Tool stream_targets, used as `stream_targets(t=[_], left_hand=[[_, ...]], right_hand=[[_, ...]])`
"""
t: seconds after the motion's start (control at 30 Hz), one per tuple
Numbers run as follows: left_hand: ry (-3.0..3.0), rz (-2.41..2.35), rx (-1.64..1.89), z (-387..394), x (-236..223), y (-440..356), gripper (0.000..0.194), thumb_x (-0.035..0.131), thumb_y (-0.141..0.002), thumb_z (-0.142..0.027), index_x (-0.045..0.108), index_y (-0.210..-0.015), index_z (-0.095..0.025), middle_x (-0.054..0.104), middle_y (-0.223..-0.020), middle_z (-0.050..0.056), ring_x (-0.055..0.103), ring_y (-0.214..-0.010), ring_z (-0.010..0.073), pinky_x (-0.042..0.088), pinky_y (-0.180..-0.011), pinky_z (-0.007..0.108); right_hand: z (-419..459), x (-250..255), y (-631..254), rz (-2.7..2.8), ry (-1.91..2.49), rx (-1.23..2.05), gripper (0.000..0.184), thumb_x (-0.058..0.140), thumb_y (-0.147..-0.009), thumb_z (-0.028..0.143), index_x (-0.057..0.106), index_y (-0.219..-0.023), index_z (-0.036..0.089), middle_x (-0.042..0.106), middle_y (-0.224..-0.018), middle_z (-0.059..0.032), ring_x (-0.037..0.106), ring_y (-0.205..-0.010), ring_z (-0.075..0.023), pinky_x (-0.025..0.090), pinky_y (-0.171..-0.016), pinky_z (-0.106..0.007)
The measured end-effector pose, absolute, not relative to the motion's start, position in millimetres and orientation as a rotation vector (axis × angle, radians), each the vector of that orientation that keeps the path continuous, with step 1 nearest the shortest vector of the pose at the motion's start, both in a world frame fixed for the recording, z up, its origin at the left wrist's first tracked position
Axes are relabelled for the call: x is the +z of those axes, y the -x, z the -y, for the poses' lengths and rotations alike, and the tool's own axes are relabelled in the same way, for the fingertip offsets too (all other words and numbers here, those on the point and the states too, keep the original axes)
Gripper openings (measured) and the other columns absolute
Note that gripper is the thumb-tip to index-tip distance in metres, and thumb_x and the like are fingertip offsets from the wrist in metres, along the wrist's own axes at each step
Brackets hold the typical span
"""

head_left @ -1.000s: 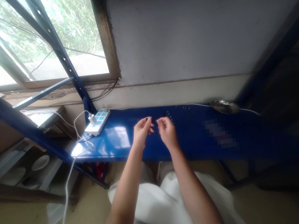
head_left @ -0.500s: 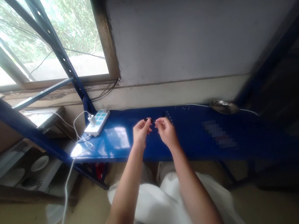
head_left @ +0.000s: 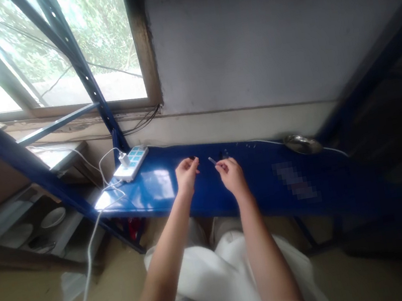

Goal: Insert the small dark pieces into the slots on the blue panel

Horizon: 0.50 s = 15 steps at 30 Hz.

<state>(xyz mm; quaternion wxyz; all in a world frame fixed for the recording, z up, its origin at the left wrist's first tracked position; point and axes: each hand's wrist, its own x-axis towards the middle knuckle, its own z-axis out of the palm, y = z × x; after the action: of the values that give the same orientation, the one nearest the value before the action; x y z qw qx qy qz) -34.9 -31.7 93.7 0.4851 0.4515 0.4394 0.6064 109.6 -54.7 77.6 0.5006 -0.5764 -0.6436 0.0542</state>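
Observation:
Over the blue tabletop (head_left: 200, 196), my left hand (head_left: 187, 174) pinches a small dark piece (head_left: 192, 158), mostly covered by the thumb and fingers. Apart from it on the right, my right hand (head_left: 232, 173) is closed on a short, clear, stick-like piece (head_left: 212, 160) pointing up and to the left. Just behind the right hand lie several small clear bits (head_left: 225, 153), partly hidden by its fingers. Farther back, a few tiny pale pieces (head_left: 250, 145) are scattered. Their exact kind is too small to make out.
A white power strip (head_left: 132, 165) with a plug and white cable sits at the table's left end. Toward the back right is a shiny metal bowl (head_left: 303, 144). Blue rack posts (head_left: 87, 82) rise at the left, and a lower shelf holds white dishes (head_left: 53, 218).
My hands were close together with their pieces nearly meeting. Now they have moved apart, the right hand drawing away to the right with the clear stick-like piece showing from its fingertips.

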Motion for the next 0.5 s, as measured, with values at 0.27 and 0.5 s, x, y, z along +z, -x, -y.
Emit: stream_targets(t=[0.27,0.5], left_hand=[[-1.643,-1.262,1.157,10.8,64.7,7.2,0.019,0.064,-0.068,-0.024,0.066,-0.083,-0.013,0.065,-0.071,0.003,0.057,-0.061,0.0109,0.044,-0.057,0.021],[-1.887,-1.489,0.768,-3.0,42.7,-24.0,0.022,0.064,-0.069,-0.025,0.068,-0.089,-0.016,0.068,-0.084,0.006,0.061,-0.076,0.0168,0.046,-0.067,0.024]], right_hand=[[42.0,62.6,-151.7,1.328,1.769,0.356,0.015,0.057,-0.07,0.029,0.061,-0.075,0.015,0.066,-0.074,-0.0063,0.06,-0.066,-0.0167,0.044,-0.065,-0.027],[37.5,36.8,-161.4,1.3,2.061,0.385,0.011,0.057,-0.072,0.026,0.062,-0.072,0.017,0.069,-0.077,-0.0074,0.063,-0.074,-0.0181,0.042,-0.064,-0.024]])
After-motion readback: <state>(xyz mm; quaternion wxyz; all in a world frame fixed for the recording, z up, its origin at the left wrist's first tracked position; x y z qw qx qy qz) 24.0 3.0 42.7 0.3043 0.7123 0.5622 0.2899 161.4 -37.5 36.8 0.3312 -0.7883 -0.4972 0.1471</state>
